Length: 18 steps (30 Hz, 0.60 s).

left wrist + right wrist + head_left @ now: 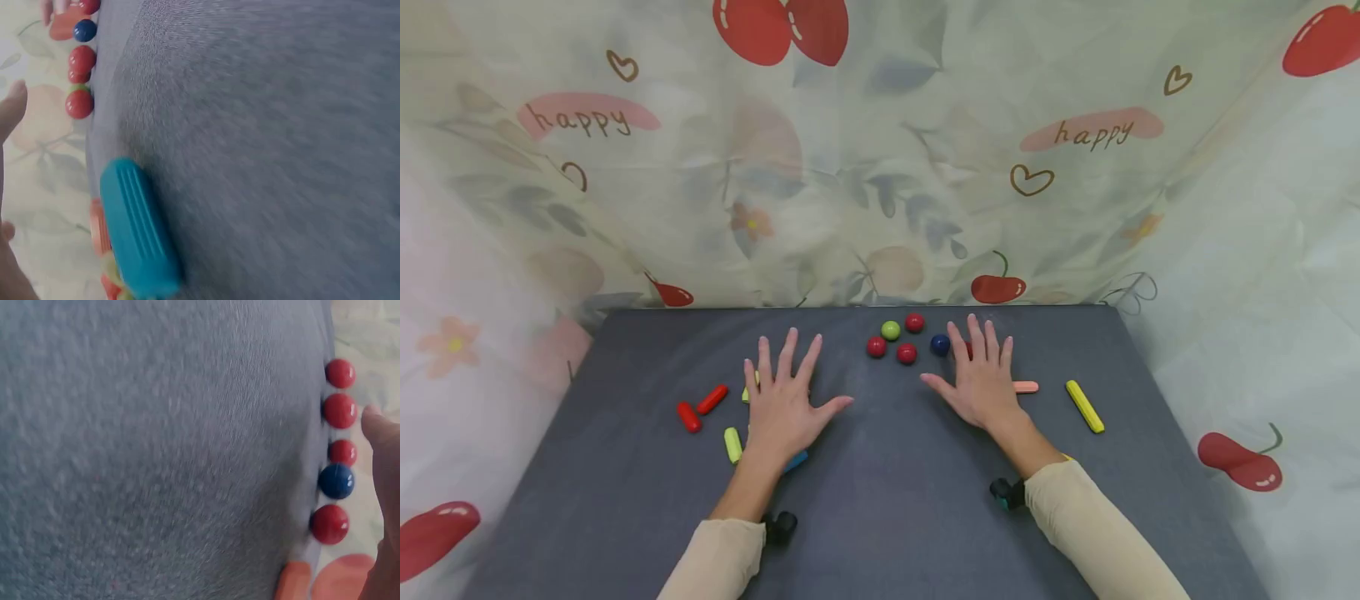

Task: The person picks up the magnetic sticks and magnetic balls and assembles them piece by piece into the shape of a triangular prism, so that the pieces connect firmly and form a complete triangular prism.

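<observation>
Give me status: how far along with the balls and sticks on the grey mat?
Done: nothing looks sorted; balls, like the blue ball, cluster at the mat's far edge, sticks such as the yellow stick lie scattered. In hand: nothing; left hand and right hand lie flat, fingers spread. Left: apparently everything.

Bare mat (887, 467) between scattered pieces

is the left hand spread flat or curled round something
Spread flat: the left hand lies palm down on the grey table with fingers straight and fanned, gripping nothing.
</observation>
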Available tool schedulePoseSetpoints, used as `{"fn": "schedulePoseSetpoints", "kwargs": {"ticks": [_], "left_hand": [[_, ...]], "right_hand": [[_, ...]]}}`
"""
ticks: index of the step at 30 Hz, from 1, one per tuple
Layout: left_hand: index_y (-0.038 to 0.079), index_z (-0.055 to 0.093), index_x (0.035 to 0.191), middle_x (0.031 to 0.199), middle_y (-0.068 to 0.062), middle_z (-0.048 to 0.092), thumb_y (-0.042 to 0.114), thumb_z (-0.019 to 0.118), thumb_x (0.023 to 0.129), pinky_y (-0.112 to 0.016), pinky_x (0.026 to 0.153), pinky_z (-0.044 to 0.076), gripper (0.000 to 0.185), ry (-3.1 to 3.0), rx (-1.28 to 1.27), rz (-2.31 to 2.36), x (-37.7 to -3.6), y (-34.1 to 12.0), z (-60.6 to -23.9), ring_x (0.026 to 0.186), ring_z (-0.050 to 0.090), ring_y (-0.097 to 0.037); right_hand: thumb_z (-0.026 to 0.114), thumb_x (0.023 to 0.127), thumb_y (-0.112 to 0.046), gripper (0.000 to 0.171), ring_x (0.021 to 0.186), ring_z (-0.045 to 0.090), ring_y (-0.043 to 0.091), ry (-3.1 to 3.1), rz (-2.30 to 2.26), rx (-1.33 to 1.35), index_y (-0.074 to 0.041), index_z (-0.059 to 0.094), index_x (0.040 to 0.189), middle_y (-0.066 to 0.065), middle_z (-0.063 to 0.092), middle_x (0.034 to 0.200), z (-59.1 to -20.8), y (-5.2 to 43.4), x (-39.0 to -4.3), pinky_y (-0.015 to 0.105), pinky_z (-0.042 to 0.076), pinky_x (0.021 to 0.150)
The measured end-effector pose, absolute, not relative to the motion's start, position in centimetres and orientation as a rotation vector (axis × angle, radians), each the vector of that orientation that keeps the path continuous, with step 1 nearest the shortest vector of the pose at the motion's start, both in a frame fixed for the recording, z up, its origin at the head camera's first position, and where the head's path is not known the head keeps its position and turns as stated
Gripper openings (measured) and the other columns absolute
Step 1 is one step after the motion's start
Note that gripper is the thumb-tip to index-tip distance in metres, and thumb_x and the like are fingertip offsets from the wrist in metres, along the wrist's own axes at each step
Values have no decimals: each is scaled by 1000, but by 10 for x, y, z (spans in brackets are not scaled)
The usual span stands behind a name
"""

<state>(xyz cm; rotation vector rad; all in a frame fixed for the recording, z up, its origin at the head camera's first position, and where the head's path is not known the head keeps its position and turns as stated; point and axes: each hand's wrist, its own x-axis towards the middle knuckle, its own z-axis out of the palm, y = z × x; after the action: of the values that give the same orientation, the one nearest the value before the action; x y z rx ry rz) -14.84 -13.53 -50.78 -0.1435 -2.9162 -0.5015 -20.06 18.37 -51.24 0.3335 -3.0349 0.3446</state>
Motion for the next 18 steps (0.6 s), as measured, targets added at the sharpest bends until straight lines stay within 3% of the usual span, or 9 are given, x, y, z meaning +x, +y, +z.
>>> {"fn": "schedulePoseSetpoints", "kwargs": {"ticks": [9,13,18], "left_hand": [[35,25,162,169,-2,25,60,87,71,-74,119,10,113,-2869,-275,-743,-115,-164,-510,157,6,-45],[33,32,160,161,-3,39,54,93,65,-73,114,16,115,-2860,-240,-831,-100,-177,-514,154,14,-44],[26,47,152,158,-4,42,45,97,64,-73,111,18,104,-2885,-195,-901,-85,-189,-520,152,15,-47]], "right_hand": [[66,95,-55,88,148,23,50,-3075,591,246,-15,25,162,24,26,163,-518,201,-215,72,22,116],[67,97,-45,71,134,35,48,-3053,650,211,-14,40,155,23,40,150,-517,203,-220,67,30,104],[68,98,-35,47,119,44,42,-2999,683,157,-11,60,138,19,54,132,-518,204,-225,60,34,94]]}}
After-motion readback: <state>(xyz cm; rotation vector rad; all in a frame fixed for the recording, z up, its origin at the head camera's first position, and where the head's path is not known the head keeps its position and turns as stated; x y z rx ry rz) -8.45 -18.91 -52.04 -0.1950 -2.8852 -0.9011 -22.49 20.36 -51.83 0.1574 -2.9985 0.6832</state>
